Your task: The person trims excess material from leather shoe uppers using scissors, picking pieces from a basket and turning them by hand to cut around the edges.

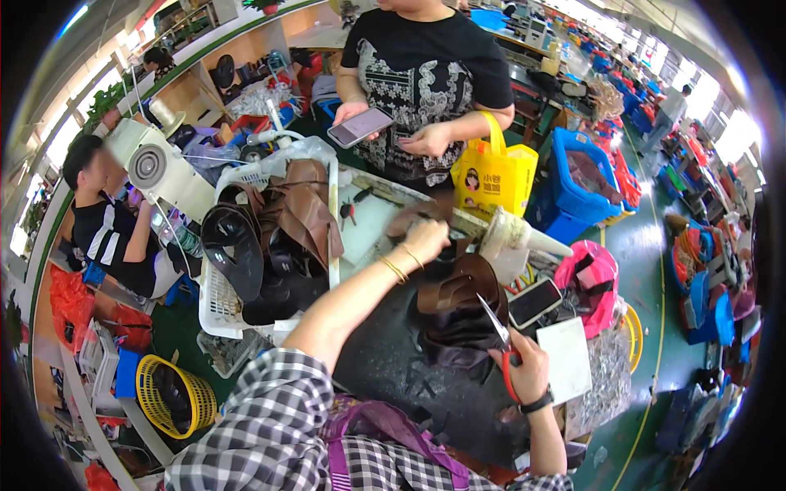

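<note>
Gripping one pair of pointy metal scissors point(506, 344) in the right hand point(526, 367), by one floppy, shiny brown leather pile point(455, 299) on the black table point(383, 358), near one flat phone point(535, 303). With left hand point(426, 240) curled, cannot tell around what.

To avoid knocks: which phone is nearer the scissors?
The dark-screened phone lying beside the scissors in the right hand; the person standing opposite holds the other phone.

Across from me a co-worker point(422, 53) holds a phone point(361, 128), with a yellow bag point(517, 182) just beside. To my right I see a blue bin point(583, 213) and a pink bag point(607, 304); to my left, a white sewing machine point(182, 182).
</note>
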Motion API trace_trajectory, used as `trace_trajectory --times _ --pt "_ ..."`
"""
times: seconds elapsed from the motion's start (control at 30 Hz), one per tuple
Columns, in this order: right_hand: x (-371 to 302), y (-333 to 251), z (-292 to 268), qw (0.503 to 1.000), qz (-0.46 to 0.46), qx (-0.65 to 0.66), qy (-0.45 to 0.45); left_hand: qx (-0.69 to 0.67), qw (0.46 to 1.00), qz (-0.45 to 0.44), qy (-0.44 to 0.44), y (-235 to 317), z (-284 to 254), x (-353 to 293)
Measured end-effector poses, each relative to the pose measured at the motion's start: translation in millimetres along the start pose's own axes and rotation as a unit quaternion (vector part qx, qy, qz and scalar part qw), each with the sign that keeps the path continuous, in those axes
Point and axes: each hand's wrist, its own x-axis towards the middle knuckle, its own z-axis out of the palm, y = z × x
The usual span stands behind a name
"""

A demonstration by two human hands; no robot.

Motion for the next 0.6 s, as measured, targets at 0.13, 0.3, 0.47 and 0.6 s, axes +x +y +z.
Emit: trace_trajectory --times 0.13,0.3,0.47,0.6 --pt "-10 31 -2 0.997 0.078 0.025 0.005 -0.146 0.969 0.046 -0.191 39 31 -4" --pt "22 19 21 0.995 0.06 0.036 -0.065 -0.404 0.88 -0.125 0.214 25 -55 -74" --pt "34 -4 33 0.993 0.052 0.051 -0.096 -0.417 0.659 -0.327 0.533 -68 -118 -185" --pt "47 -54 54 0.988 -0.025 0.074 -0.133 -0.057 0.843 -0.354 0.401 -153 -94 -213"
